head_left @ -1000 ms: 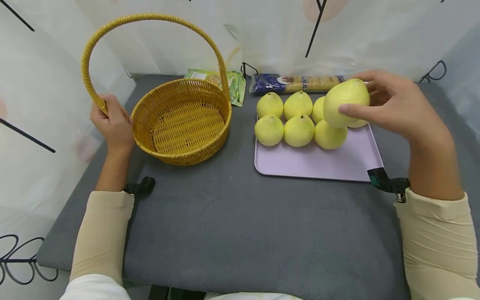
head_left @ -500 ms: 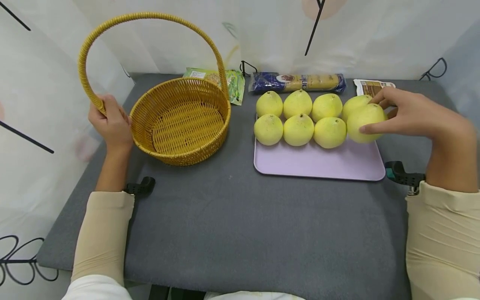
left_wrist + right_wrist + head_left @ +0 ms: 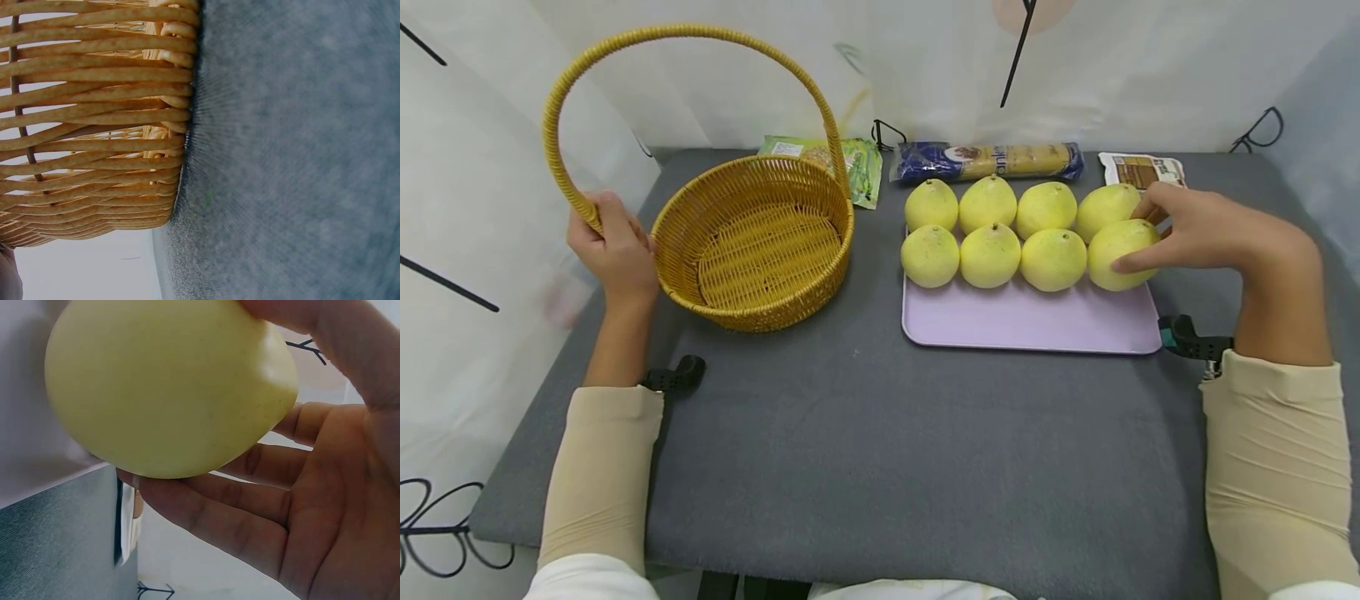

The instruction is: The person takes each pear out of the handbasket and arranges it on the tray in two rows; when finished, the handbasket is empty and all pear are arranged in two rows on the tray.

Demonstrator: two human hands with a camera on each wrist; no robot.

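My left hand (image 3: 615,254) grips one side of the tall arched handle of a yellow wicker basket (image 3: 752,317), which stands on the table at the left with nothing inside. In the left wrist view, the basket's woven wall (image 3: 94,119) meets the grey cloth. At the right, several yellow-green pomelos (image 3: 990,256) sit in two rows on a lilac tray (image 3: 1030,329). My right hand (image 3: 1217,229) holds the pomelo (image 3: 1122,254) at the front right corner, thumb on its near side. The right wrist view has this pomelo (image 3: 169,387) between thumb and fingers, low against the tray.
Behind the basket lies a green packet (image 3: 861,171). A blue and yellow pasta packet (image 3: 988,161) lies behind the tray, with a brown and white sachet (image 3: 1142,171) to its right. A pale curtain (image 3: 760,92) hangs at the table's back edge.
My right hand has lowered the pomelo from above the others to the front row's right end on the tray, and still holds it. The left hand keeps its grip on the handle.
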